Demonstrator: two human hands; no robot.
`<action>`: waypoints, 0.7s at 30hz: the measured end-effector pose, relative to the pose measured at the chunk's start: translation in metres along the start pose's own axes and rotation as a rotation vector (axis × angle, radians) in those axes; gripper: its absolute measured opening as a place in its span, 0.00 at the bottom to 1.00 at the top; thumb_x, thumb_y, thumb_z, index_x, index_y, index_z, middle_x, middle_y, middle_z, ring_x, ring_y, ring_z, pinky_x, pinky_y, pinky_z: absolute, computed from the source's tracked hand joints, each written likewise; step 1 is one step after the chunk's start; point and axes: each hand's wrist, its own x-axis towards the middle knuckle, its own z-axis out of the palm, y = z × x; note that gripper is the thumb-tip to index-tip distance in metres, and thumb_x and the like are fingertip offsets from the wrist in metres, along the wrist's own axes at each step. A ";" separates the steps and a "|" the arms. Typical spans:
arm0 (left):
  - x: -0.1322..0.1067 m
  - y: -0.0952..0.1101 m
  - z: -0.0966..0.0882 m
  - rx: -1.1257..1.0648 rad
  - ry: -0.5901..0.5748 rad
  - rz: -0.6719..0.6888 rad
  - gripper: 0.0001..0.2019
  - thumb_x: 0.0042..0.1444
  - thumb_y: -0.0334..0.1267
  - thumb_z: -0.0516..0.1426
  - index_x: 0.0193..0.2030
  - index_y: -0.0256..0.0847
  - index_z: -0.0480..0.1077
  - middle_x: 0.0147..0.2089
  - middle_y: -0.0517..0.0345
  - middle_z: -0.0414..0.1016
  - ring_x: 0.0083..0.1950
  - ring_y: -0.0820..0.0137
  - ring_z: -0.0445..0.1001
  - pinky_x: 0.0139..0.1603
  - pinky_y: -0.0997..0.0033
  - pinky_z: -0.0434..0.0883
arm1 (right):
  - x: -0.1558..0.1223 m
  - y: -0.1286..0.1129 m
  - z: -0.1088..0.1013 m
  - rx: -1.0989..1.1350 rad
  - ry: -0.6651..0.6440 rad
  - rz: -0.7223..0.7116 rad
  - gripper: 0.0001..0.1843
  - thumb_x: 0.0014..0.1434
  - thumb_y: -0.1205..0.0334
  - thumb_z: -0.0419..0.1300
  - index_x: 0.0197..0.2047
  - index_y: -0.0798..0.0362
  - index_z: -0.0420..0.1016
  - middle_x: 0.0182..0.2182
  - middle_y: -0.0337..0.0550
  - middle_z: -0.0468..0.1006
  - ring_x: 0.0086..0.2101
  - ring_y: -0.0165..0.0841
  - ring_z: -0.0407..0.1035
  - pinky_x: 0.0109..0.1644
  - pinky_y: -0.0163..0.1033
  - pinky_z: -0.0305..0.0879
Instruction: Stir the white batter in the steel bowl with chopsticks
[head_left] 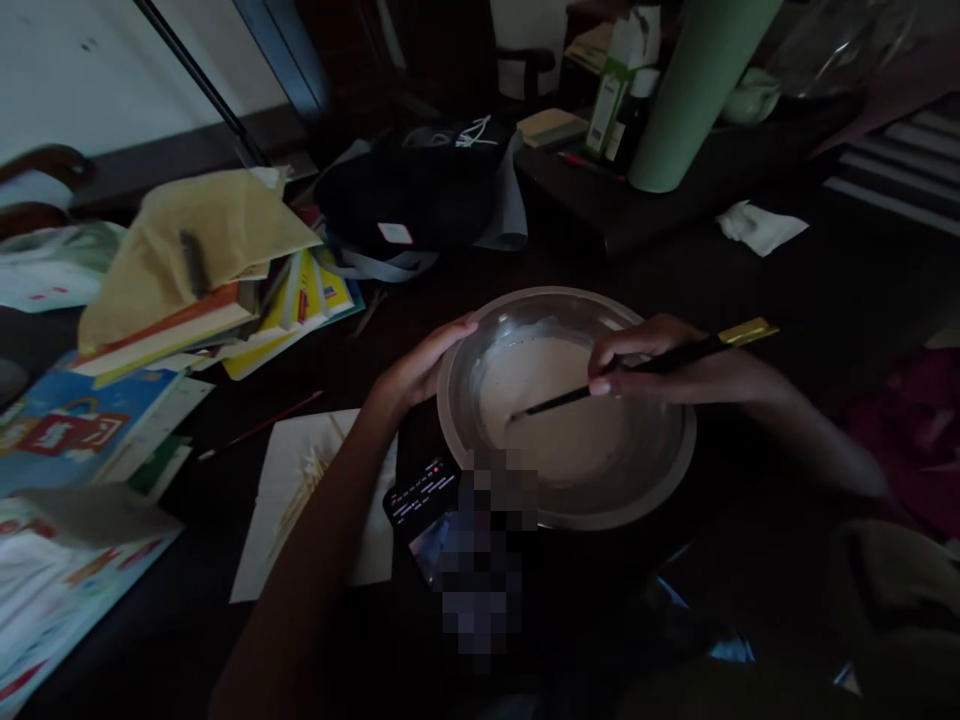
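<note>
A wide metal bowl (679, 440) stands on the dark table with a pale, milky liquid (555, 400) in it. My left hand (424, 368) is wrapped against the bowl's left side, its fingertips at the rim and some fingers hidden behind the wall. Over the bowl's right side, my right hand (649, 362) is closed around black chopsticks (559, 402) with gold ends. They slant down to the left, and their tips are in the liquid. Whether there is one stick or two pressed together is hard to see.
A phone (424, 515), partly blurred out, lies close to the bowl's lower left. Thin sticks lie on white paper (259, 535) under my left forearm. Books (289, 310) are piled left, a black bag (420, 190) behind. A green cylinder (690, 90) and crumpled tissue (757, 228) are back right.
</note>
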 end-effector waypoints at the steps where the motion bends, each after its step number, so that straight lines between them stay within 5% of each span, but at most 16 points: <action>1: 0.000 0.000 0.000 -0.001 -0.005 -0.002 0.11 0.53 0.38 0.56 0.43 0.42 0.73 0.33 0.61 0.77 0.33 0.75 0.74 0.38 0.78 0.69 | 0.001 0.000 0.002 -0.023 0.061 0.017 0.07 0.55 0.57 0.58 0.31 0.52 0.71 0.25 0.35 0.72 0.27 0.24 0.66 0.29 0.31 0.59; 7: 0.000 0.001 0.000 -0.020 -0.020 -0.007 0.10 0.52 0.38 0.56 0.41 0.41 0.74 0.28 0.62 0.76 0.29 0.75 0.72 0.36 0.78 0.69 | -0.007 0.002 -0.010 -0.124 0.314 0.119 0.11 0.56 0.57 0.56 0.26 0.52 0.66 0.19 0.33 0.64 0.22 0.24 0.59 0.23 0.33 0.52; 15: -0.001 0.000 -0.001 0.011 0.010 -0.017 0.09 0.53 0.38 0.56 0.40 0.43 0.74 0.31 0.62 0.77 0.31 0.74 0.73 0.36 0.77 0.69 | -0.007 0.002 -0.010 0.015 -0.002 0.007 0.10 0.57 0.60 0.56 0.26 0.53 0.67 0.19 0.33 0.67 0.22 0.23 0.63 0.24 0.30 0.56; 21: -0.001 0.001 0.001 -0.022 -0.020 -0.007 0.10 0.52 0.38 0.56 0.41 0.42 0.74 0.31 0.61 0.77 0.30 0.75 0.73 0.36 0.78 0.69 | -0.002 0.001 -0.002 -0.101 0.190 0.077 0.08 0.56 0.57 0.57 0.29 0.52 0.69 0.21 0.34 0.68 0.24 0.24 0.63 0.26 0.32 0.56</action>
